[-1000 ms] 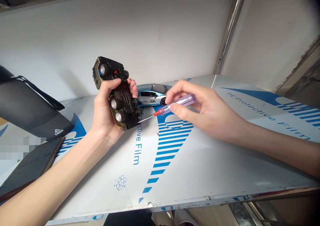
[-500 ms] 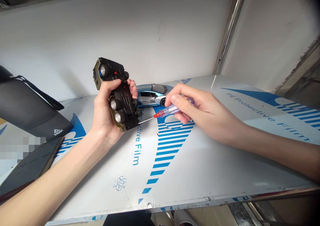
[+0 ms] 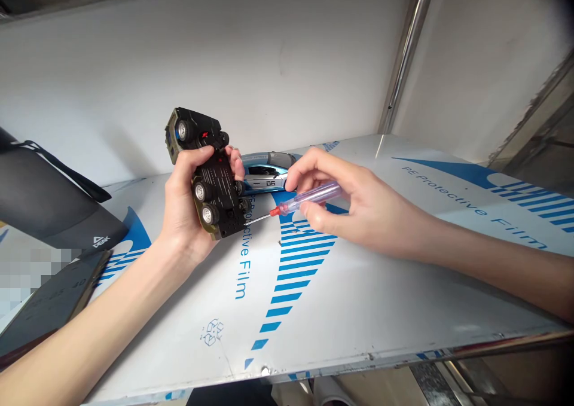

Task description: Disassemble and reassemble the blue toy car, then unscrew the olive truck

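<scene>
Left hand [image 3: 182, 208] grips olive-black toy truck [image 3: 217, 194] upside down, wheels up, black underside showing. Right hand [image 3: 347, 208] pinches purple-handled screwdriver [image 3: 311, 198], tip just beside the truck.

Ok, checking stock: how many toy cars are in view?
2: a black-and-olive toy car upside down in the left hand, and a blue-and-silver toy sports car behind it on the film-covered sheet.

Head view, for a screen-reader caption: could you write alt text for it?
A left hand grips an upside-down dark toy car while a right hand holds a purple-handled screwdriver, its thin shaft reaching toward the car's underside. Behind them, a blue model car sits on a sheet printed "PE Protective Film".
</scene>
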A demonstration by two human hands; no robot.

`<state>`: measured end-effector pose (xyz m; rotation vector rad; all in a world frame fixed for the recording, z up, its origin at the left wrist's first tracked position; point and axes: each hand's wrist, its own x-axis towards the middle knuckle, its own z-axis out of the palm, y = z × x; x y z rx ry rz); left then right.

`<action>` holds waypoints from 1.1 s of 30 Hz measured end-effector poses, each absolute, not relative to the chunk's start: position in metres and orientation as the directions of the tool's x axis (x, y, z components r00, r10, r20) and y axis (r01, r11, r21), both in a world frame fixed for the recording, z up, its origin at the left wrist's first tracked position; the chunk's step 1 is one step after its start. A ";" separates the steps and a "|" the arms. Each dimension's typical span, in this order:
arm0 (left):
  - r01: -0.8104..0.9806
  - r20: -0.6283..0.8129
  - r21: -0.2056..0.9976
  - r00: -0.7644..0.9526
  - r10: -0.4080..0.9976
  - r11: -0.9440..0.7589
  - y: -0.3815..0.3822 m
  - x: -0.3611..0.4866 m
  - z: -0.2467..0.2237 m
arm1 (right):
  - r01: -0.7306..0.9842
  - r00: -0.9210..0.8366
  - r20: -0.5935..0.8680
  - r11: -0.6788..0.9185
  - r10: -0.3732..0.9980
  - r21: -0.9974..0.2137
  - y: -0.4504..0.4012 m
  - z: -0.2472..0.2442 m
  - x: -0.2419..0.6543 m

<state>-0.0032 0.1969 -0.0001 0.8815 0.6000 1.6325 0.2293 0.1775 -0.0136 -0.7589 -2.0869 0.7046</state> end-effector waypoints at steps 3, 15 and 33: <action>-0.616 0.222 0.752 -0.098 0.970 -0.234 0.197 -0.002 0.000 | 0.268 -0.505 0.459 0.638 0.731 -0.722 0.179 -0.014 0.230; -0.607 0.240 0.749 -0.125 0.963 -0.265 0.197 -0.003 -0.002 | 0.230 -0.550 0.387 0.579 0.740 -0.782 0.183 -0.014 0.231; -0.605 0.255 0.747 -0.123 0.959 -0.277 0.195 0.000 -0.003 | 0.219 -0.561 0.389 0.584 0.731 -0.782 0.186 -0.016 0.231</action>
